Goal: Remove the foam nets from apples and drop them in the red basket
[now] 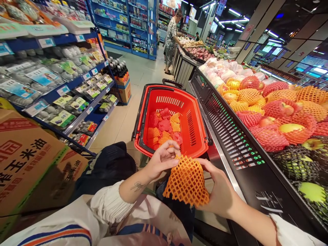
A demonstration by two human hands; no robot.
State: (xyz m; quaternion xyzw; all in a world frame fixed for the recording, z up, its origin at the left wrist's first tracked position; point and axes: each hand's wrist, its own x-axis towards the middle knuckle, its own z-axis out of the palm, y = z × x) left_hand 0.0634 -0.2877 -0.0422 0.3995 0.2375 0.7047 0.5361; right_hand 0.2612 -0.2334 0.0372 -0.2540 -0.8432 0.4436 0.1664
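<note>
An orange foam fruit net (187, 181) hangs between my hands, its mesh spread wide at the bottom. No fruit shows through it. My left hand (164, 159) has its thumb and fingers closed at the net's upper left edge. On the other side, my right hand (217, 189) grips the net along its right side, with the fingers partly hidden behind it. Just beyond my hands is a red shopping basket (176, 150), holding several red and orange foam nets (164, 125) in a pile.
To the right, a black display stand (230, 140) bears net-wrapped fruit (282, 109). Shelves of packaged eggs (66, 68) and cardboard cartons (33, 160) line the left. Bottles (119, 70) stand on a box farther along the aisle. A person (170, 41) stands by the far produce.
</note>
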